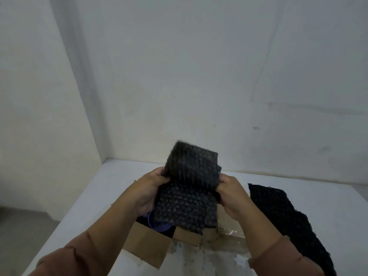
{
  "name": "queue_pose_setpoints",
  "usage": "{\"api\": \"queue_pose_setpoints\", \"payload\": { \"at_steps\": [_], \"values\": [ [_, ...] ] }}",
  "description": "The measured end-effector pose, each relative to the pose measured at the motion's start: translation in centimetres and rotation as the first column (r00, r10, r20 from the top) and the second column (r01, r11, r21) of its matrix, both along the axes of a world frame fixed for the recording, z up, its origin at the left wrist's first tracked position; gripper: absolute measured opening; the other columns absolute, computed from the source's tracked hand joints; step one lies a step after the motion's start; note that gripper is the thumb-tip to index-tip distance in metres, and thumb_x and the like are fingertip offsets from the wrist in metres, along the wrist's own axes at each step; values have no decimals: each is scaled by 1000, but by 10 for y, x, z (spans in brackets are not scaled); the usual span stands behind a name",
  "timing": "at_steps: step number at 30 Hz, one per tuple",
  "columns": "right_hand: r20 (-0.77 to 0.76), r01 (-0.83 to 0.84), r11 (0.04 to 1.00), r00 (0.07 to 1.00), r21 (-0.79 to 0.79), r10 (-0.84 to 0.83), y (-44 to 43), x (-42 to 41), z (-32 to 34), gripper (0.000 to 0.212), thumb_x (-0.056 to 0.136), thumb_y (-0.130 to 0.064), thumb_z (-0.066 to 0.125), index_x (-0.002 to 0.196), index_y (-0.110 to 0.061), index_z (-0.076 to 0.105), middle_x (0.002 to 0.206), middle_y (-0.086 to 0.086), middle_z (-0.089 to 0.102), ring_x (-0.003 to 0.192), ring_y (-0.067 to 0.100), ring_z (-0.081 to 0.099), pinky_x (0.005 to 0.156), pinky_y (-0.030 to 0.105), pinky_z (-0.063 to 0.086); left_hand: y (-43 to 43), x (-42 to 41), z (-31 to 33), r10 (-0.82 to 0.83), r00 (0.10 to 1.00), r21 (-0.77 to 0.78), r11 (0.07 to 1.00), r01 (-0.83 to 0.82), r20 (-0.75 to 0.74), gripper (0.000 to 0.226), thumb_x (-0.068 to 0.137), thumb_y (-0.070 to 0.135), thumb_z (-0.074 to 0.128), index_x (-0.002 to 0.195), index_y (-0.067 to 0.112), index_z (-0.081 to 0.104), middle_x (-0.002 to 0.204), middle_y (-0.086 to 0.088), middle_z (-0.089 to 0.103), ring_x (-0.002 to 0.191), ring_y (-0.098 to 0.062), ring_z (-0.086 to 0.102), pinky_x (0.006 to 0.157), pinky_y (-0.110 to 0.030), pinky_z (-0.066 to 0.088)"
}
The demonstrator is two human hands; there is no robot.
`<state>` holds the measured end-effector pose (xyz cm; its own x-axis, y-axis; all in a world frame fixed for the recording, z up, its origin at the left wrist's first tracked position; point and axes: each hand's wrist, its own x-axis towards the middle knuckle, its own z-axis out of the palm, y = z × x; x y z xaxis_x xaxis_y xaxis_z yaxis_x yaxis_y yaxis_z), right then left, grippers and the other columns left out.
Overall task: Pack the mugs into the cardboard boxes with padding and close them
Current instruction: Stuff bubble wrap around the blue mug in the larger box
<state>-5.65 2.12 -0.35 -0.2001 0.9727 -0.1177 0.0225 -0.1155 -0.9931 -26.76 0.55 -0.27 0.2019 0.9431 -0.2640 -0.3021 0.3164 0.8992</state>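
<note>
The bubble wrap (187, 204) hides most of the blue mug (159, 226); its raised upper edge is blurred.

Both hands grip a black bubble wrap sheet (189, 194) at frame centre, left hand (148, 188) on its left edge, right hand (231, 193) on its right edge, top part of sheet folded over & blurred. Directly under it an open cardboard box (147, 246) w/ flaps out sits on a white table (79, 226); blue mug (159, 224) partly visible inside, lower left of the sheet. 2nd black padding sheet (282, 216) lies flat on table at right, near box; brown sleeves (83, 253) enter from bottom corners, pale walls fill upper frame.
</note>
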Motion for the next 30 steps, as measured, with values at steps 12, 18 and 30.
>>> {"api": "queue_pose_setpoints", "payload": {
  "at_steps": [12, 18, 30],
  "values": [
    [237, -151, 964, 967, 218, 98, 0, 2, 3, 22, 81, -29, 54, 96, -26, 70, 107, -10, 63, 100, 4, 59, 78, 13, 46, 1, -15, -15, -152, 988, -92, 985, 148, -40, 54, 74, -3, 60, 126, 10, 56, 128, -19, 61, 119, -36, 57, 100, -53, 46],
    [-41, -185, 980, 982, -78, 183, 2, -4, -13, 51, 82, 7, 61, 120, -28, 56, 107, 4, 66, 101, 24, 64, 84, 36, 55, 2, -19, -17, -4, 1000, -60, 998, 4, 8, 36, 88, -13, 46, 109, 10, 63, 106, -14, 70, 99, -31, 64, 81, -41, 56],
    [191, -45, 983, 978, -180, 80, 2, -38, -8, 14, 83, -9, 59, 74, -7, 69, 94, 10, 67, 91, 24, 62, 73, 30, 52, -5, -56, -15, -118, 976, -20, 993, 116, -185, 17, 87, 18, 57, 87, 3, 66, 107, -20, 66, 103, -30, 61, 80, -31, 55]
  ]
}}
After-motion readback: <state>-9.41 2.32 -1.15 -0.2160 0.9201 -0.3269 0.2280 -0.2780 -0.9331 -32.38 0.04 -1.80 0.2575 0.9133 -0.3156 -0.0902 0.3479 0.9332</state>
